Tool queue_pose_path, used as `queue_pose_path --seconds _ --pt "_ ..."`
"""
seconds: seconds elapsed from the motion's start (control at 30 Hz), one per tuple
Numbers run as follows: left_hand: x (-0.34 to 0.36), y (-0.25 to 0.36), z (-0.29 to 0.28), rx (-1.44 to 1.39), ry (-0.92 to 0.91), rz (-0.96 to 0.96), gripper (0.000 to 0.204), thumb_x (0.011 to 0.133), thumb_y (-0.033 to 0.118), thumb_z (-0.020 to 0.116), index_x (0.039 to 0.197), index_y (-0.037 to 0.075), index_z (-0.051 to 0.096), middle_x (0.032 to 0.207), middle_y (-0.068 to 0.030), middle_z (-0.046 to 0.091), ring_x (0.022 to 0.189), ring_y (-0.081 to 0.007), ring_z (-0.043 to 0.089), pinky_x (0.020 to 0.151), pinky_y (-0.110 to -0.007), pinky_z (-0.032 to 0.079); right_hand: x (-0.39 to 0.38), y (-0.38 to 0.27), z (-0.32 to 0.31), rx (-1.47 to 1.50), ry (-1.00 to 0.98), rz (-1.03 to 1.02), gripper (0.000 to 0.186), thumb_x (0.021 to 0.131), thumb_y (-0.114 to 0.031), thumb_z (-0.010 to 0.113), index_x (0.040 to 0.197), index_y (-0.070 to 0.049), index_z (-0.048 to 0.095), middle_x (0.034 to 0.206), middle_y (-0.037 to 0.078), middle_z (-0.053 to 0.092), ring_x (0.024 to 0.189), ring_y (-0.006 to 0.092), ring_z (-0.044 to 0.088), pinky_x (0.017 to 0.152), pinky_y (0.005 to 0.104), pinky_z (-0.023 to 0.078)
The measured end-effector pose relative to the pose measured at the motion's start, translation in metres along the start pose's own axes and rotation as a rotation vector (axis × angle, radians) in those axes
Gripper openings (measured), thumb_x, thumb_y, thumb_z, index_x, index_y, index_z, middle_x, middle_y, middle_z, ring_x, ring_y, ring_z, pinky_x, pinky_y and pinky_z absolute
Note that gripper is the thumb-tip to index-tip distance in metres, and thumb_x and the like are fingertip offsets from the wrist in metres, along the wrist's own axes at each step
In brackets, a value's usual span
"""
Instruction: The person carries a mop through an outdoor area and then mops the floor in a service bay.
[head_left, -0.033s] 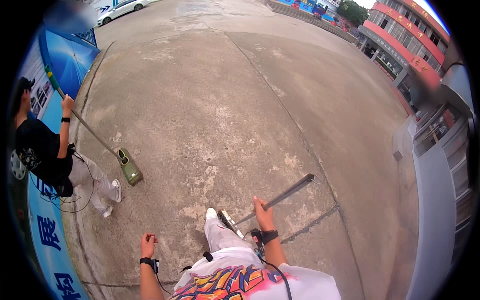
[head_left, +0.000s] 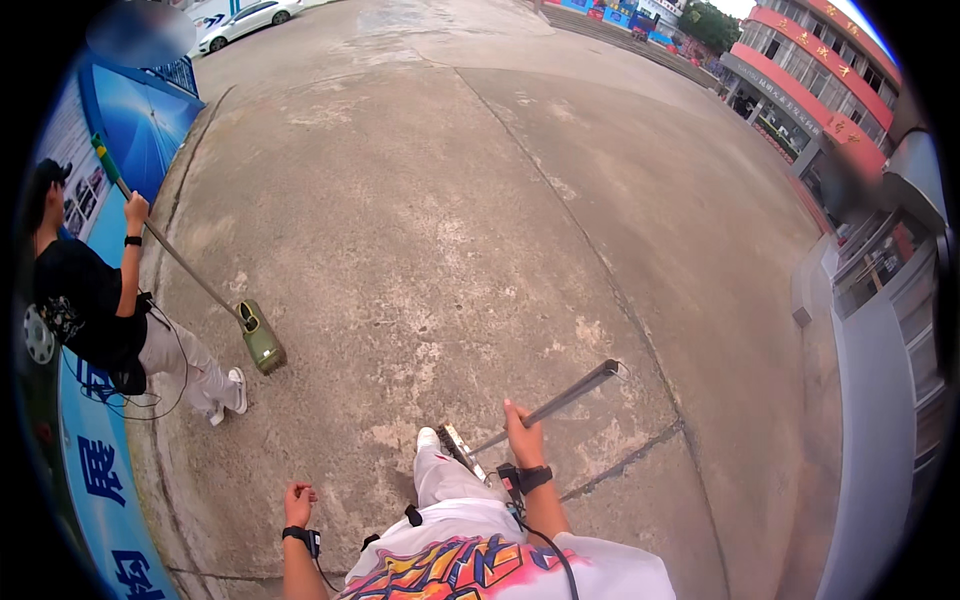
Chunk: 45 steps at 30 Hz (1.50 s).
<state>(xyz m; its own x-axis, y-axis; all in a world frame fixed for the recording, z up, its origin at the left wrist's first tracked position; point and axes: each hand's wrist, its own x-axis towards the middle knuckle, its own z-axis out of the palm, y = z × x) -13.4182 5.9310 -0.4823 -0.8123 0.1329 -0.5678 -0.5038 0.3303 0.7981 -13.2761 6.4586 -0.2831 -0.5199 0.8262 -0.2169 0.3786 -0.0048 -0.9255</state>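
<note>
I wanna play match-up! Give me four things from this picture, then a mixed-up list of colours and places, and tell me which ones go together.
Things:
1. long-handled brush
2. left hand
3. car
4. other person's shirt

Colours, places, states:
A. white
B. holding nothing, fingers loosely curled
C. black
D. gripped in the right hand

Right pairs: 1-D, 2-B, 3-A, 4-C

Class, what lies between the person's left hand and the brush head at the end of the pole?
In the head view, concrete ground and then the person's pale trouser leg lie between the left hand and the brush head.
</note>
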Motion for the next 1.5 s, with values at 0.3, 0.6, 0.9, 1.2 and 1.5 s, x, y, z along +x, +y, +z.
queue_pose_path --seconds 0.3,0.6,0.9,1.2,1.5 --pt "0.151 0.042 -0.129 -0.337 0.492 -0.292 0.012 0.097 0.018 0.061 0.105 0.008 0.062 0.083 -0.0086 0.065 0.062 -0.0212 0.065 0.048 -0.034 0.047 0.288 -0.141 0.205 0.094 -0.079 0.004 0.050 0.106 -0.033 0.064 0.065 -0.007 0.051 0.063 -0.009 0.042 0.061 0.0041 0.036 0.054 0.0295 0.028" --pt "0.586 0.194 -0.153 -0.283 0.481 -0.322 0.018 0.102 0.029 0.061 0.109 0.013 0.060 0.091 -0.0037 0.067 0.068 -0.0168 0.066 0.055 -0.029 0.047 0.532 -0.239 0.445 -0.001 0.017 -0.017 0.051 0.104 -0.035 0.066 0.064 -0.008 0.051 0.062 -0.006 0.045 0.059 0.0062 0.040 0.055 0.0301 0.031" --pt "0.967 0.735 -0.078 0.016 0.105 0.200 0.025 0.107 0.027 0.055 0.121 0.008 0.064 0.105 -0.0036 0.070 0.092 -0.0149 0.068 0.081 -0.031 0.051 0.777 -0.405 0.656 0.045 0.115 -0.078 0.047 0.104 -0.033 0.066 0.065 -0.009 0.053 0.061 -0.005 0.046 0.058 0.0074 0.042 0.056 0.0293 0.034" --pt "1.283 0.852 -0.043 0.011 0.095 -0.049 0.021 0.106 0.021 0.055 0.118 0.008 0.067 0.107 -0.0042 0.073 0.094 -0.0150 0.071 0.079 -0.030 0.051 1.108 -0.434 0.876 0.078 0.234 -0.011 0.048 0.104 -0.026 0.065 0.064 -0.008 0.046 0.061 -0.005 0.039 0.058 0.0069 0.033 0.054 0.0309 0.026" --pt "1.450 0.903 -0.107 -0.191 0.461 -0.268 0.021 0.107 0.025 0.055 0.117 0.011 0.067 0.103 -0.0036 0.073 0.088 -0.0144 0.071 0.076 -0.031 0.053 1.418 -0.574 1.122 0.170 -0.070 -0.066 0.049 0.106 -0.028 0.064 0.066 -0.015 0.038 0.061 -0.005 0.032 0.059 0.0088 0.029 0.057 0.0301 0.028"
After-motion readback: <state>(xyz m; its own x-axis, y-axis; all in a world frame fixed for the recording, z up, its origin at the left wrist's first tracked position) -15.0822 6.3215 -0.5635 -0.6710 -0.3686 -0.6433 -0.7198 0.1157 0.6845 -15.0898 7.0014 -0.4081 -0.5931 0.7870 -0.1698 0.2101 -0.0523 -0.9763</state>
